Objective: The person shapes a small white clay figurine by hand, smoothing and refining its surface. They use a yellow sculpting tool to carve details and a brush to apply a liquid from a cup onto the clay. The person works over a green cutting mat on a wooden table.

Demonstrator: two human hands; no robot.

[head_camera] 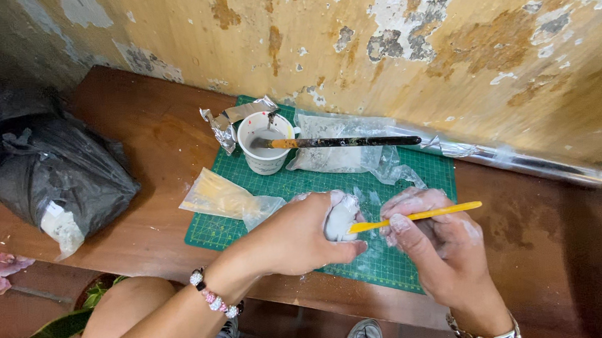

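Left hand [299, 236]: your fingers wrap a white lump [340, 219].
Right hand [437, 241]: your fingers pinch a yellow tool [417, 216], tip touching the lump.
Under them: green mat [316, 182].

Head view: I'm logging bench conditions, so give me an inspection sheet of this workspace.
Surface: brown wooden table with green cutting mat, white smears on it.
Job's things: white lump; yellow modelling tool, tip against the lump.
Clutter: white cup with a long brush across its rim; clear plastic bags; foil scrap; black bag.
Grips: left hand holds the lump; right hand holds the tool.
Cables: nothing seen.
Surroundings: peeling yellow wall.
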